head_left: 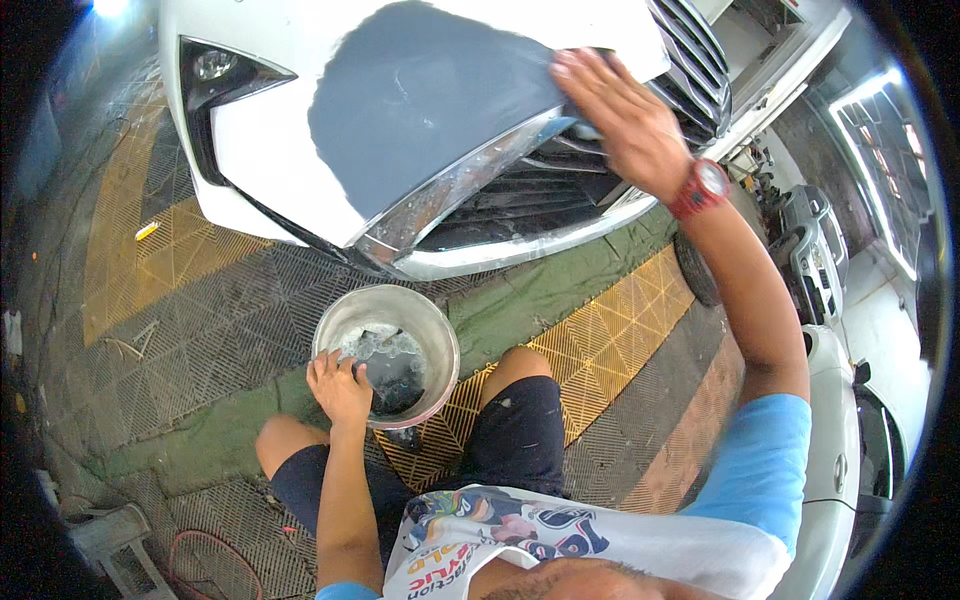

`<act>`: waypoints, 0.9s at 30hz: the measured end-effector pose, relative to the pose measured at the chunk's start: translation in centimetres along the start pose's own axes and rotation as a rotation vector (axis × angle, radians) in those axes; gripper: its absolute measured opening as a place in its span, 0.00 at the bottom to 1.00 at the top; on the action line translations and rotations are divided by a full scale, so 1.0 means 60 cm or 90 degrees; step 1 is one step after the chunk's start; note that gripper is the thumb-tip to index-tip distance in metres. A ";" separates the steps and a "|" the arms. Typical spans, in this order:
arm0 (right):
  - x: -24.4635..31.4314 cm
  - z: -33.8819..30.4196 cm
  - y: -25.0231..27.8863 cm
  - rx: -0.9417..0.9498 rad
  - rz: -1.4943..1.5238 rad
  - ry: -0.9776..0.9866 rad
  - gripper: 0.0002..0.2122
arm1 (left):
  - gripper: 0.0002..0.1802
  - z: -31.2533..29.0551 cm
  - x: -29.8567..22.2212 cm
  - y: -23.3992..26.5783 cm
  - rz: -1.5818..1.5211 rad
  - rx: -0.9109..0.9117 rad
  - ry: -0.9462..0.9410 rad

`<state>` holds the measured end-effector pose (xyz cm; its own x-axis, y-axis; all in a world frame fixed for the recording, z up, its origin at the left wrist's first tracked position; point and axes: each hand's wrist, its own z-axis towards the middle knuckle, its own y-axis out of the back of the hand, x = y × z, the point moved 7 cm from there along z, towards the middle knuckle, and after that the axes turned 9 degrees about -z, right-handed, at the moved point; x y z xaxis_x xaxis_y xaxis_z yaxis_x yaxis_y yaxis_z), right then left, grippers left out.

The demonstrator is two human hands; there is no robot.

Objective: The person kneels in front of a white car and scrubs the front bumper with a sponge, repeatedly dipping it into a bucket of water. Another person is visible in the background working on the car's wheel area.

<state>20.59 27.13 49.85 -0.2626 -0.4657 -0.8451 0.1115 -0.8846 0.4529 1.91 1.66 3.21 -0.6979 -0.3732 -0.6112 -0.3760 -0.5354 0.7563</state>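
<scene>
My right hand (625, 125) lies with its fingers stretched out flat on the upper right edge of a dull grey patch (430, 100) on a white car bumper (265, 145). Whether anything thin is under the palm is hidden. A red watch sits on that wrist. Between my knees and the car stands a round metal bucket (447, 335) with dark, foamy water (390, 365) in it. My left hand (341, 388) is curled over the bucket's left rim, thumb toward the inside. Dark pieces show in the water, too unclear to name.
A black grille (530, 190) and wet trim run below the grey patch. The headlight (213, 66) is at the left. Interlocking floor tiles (230, 330) and a green strip (500, 310) lie underneath. A grey stool (115, 545) stands lower left; another car (825, 440) is at the right.
</scene>
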 end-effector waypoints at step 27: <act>0.064 0.152 0.004 -0.117 -0.010 0.036 0.30 | 0.12 -0.002 0.009 -0.001 -0.003 -0.047 -0.020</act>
<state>10.85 25.38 49.30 -0.2124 -0.4483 -0.8683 0.2819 -0.8789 0.3848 1.65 1.38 2.82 -0.7161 -0.3472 -0.6056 -0.3334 -0.5921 0.7337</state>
